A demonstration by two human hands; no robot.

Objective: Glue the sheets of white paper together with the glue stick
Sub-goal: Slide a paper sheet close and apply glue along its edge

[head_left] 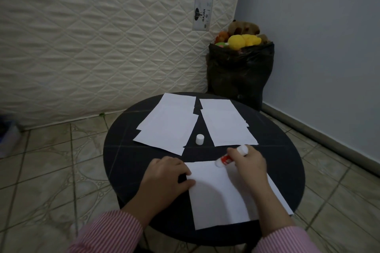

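Now | glue stick (228, 157) grasped in right hand (249, 162), tip at top edge of near sheet (216, 195) | sheet pressed flat by left hand (166, 176) | cap (199, 139) off on tabletop (123, 150) | two paper stacks (168, 123) judged unglued

One text can be read: the word "GAJAH", in dark capital letters, stands on a small white rectangular label (203, 13) sewn onto the cream quilted mattress (102, 37) that leans upright at the back. The word runs sideways, turned a quarter turn, so that it reads along the label's long side. Beside it on the same label is a dark oval emblem with a figure in it, too small to make out. A few smaller marks and lines lie along the label's far edge, too fine to read. The red and white glue stick (228, 158) carries a red printed band, but its lettering is blurred and cannot be read.
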